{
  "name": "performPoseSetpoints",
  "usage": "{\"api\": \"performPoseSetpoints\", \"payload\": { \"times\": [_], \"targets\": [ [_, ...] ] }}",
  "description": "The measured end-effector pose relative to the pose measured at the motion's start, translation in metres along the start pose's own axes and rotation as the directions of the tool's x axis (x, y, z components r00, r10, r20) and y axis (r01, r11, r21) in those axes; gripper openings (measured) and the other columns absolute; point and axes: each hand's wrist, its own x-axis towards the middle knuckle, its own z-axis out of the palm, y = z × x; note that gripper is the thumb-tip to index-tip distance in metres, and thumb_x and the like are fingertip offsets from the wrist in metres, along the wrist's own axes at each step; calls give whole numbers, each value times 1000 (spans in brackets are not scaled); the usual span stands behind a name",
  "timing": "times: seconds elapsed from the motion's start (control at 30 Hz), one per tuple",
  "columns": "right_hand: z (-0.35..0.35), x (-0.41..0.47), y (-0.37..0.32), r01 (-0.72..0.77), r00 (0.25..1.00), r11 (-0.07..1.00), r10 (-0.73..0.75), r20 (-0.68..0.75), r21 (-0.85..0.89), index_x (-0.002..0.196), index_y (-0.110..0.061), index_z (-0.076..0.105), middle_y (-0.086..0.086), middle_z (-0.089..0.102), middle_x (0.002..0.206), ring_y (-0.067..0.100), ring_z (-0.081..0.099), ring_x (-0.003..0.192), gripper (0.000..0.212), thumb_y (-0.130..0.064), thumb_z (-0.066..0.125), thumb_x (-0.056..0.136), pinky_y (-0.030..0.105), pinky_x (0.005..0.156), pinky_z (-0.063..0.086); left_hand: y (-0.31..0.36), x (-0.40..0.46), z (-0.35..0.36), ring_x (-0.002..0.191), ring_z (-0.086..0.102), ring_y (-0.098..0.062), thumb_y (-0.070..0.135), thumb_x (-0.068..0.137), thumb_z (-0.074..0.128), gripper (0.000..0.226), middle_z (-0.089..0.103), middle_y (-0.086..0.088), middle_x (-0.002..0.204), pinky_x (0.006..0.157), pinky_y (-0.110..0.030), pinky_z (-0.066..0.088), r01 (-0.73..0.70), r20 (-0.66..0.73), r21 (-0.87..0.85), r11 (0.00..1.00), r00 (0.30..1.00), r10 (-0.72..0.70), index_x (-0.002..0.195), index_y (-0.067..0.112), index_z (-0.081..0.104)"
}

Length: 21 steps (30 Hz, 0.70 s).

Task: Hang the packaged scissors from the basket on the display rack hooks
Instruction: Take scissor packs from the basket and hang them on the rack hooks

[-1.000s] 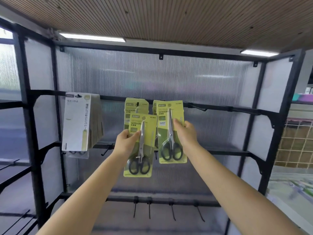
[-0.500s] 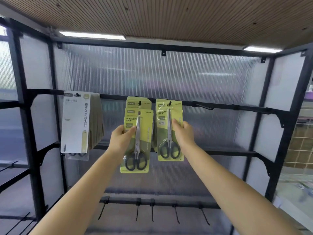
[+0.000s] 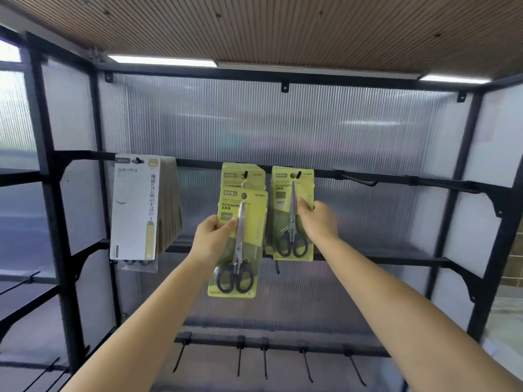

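Nearest, two bare forearms reach up and forward into the display rack point(image 3: 53, 193). The left hand point(image 3: 210, 239) has its grip closed on a yellow scissors pack point(image 3: 240, 244), thumb across the front of the card and fingers behind its left edge; the pack hangs free in the air, its punched hole just below the stack of scissors packs point(image 3: 244, 175) hanging on a hook above and behind this grip. To the right of that, the right hand point(image 3: 318, 222) grips a second scissors pack point(image 3: 293, 215) by its right edge, fingers curled over the card's front; that pack's hole sits on a hook point(image 3: 297, 174) of the upper rail. Farther right of the right grip, an empty hook point(image 3: 356, 179) juts from the same rail. Well left of the left grip hangs a thick stack of white carded packs point(image 3: 135, 207). Below both hands, a lower rail carries a row of bare hooks point(image 3: 264, 360). Behind everything stands the ribbed translucent back panel point(image 3: 283, 123).
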Motion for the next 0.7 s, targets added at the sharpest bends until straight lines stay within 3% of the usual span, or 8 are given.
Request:
{"api": "performPoseSetpoints", "payload": {
  "times": [0.13, 0.23, 0.3, 0.37, 0.47, 0.6, 0.7],
  "targets": [
    [-3, 2, 1, 18, 1000, 996, -16, 21, -89, 90, -4, 57, 6, 58, 78, 26, 58, 79, 48, -49, 41, 96, 34, 64, 43, -3, 1, 0, 71, 49, -19, 25, 93, 57, 16, 56, -3, 74, 71, -34, 45, 7, 24, 11, 1000, 1000, -8, 81, 14, 58],
    [-18, -3, 1, 97, 994, 989, -102, -40, -113, 114, -6, 52, 6, 58, 101, 23, 58, 94, 42, -43, 47, 95, 33, 73, 46, -9, -1, 0, 74, 48, -22, 29, 91, 59, 27, 56, -10, 80, 71, -39, 44, 12, 53, 24, 1000, 999, -13, 90, 2, 58],
    [-32, -13, -2, 220, 973, 973, -224, -52, -75, 122, -7, 49, 5, 57, 108, 16, 56, 94, 39, -36, 50, 95, 23, 71, 45, -13, -4, 3, 74, 43, -21, 30, 90, 60, 26, 54, -8, 83, 67, -36, 40, 5, 90, 42, 999, 996, -8, 93, 4, 57],
    [-45, -24, -8, 312, 950, 950, -312, 15, -32, 121, -8, 51, 0, 56, 105, 8, 54, 88, 36, -34, 50, 95, 12, 66, 40, -17, -7, 11, 70, 42, -20, 27, 91, 59, 22, 52, -10, 78, 64, -33, 38, 5, 139, 40, 999, 990, -10, 86, 6, 55],
    [-57, -43, -15, 360, 919, 932, -350, 183, -28, 126, -11, 50, -4, 55, 106, 8, 54, 90, 39, -35, 51, 95, 13, 70, 41, -23, -12, 29, 64, 45, -17, 23, 91, 60, 19, 53, -4, 70, 61, -25, 39, -19, 191, 64, 998, 982, 7, 77, 11, 55],
    [-60, -56, -7, 394, 894, 913, -353, 275, -108, 117, -12, 56, -3, 59, 98, 7, 54, 81, 29, -29, 52, 95, 21, 71, 43, -26, -18, 52, 55, 42, -9, 18, 92, 59, 20, 48, 2, 63, 50, -12, 36, -42, 240, 18, 999, 970, 36, 73, 14, 54],
    [-65, -54, -1, 365, 909, 924, -327, 258, -112, 100, -15, 55, -4, 56, 85, 7, 51, 71, 11, -24, 54, 94, 25, 68, 42, -25, -23, 63, 64, 56, -8, 17, 92, 58, 13, 62, 2, 73, 62, -16, 47, -33, 285, -29, 999, 958, 40, 79, 17, 59]
  ]
}}
